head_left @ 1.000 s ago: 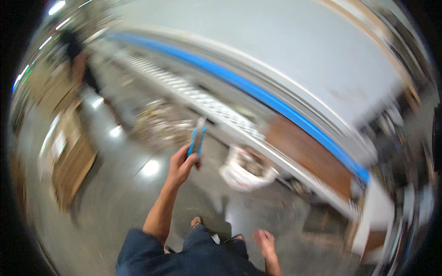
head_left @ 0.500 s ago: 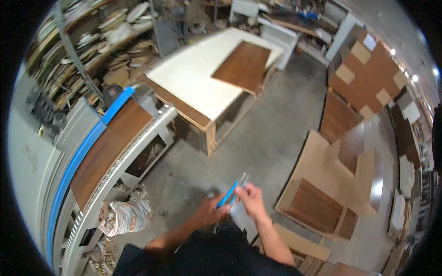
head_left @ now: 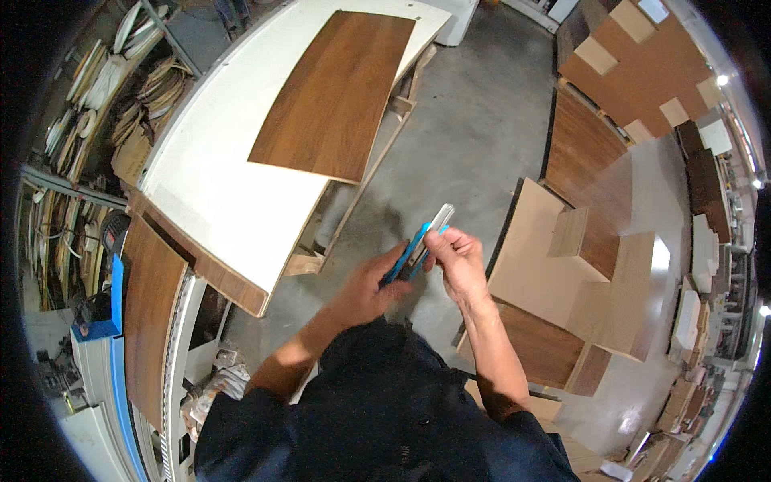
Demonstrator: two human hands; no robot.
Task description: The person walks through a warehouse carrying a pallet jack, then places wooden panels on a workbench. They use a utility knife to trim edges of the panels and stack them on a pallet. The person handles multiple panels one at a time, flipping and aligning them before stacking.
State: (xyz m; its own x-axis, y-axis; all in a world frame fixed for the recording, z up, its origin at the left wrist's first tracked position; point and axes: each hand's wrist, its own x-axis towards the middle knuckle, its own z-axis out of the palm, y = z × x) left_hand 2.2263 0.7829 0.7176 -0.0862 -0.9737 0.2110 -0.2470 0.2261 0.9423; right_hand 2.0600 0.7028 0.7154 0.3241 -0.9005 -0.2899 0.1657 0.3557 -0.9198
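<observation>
Close in front of my body, both hands hold a slim blue-and-silver hand tool [head_left: 441, 217]; its exact kind does not show. My left hand [head_left: 365, 289] is wrapped round the blue end, which the fingers partly hide. My right hand [head_left: 460, 261] pinches the tool higher up, thumb along it, below the pale silver tip. The tip points up and away to the right. Beyond the hands, a brown wood-grain panel [head_left: 333, 100] lies on a large white-topped table [head_left: 233, 193], set apart from both hands.
To the left stands a long machine with a blue edge [head_left: 122, 386], another wood-grain panel [head_left: 148, 321] lying along it. Shelves of coiled strips [head_left: 100, 88] stand behind. At the right are pale boards [head_left: 526, 249] and brown panels [head_left: 586, 140]. Grey floor [head_left: 474, 104] runs between.
My view has shifted toward the table, which now appears larger and nearer. Both hands have risen in the picture, still holding the tool, whose silver tip shows more plainly.
</observation>
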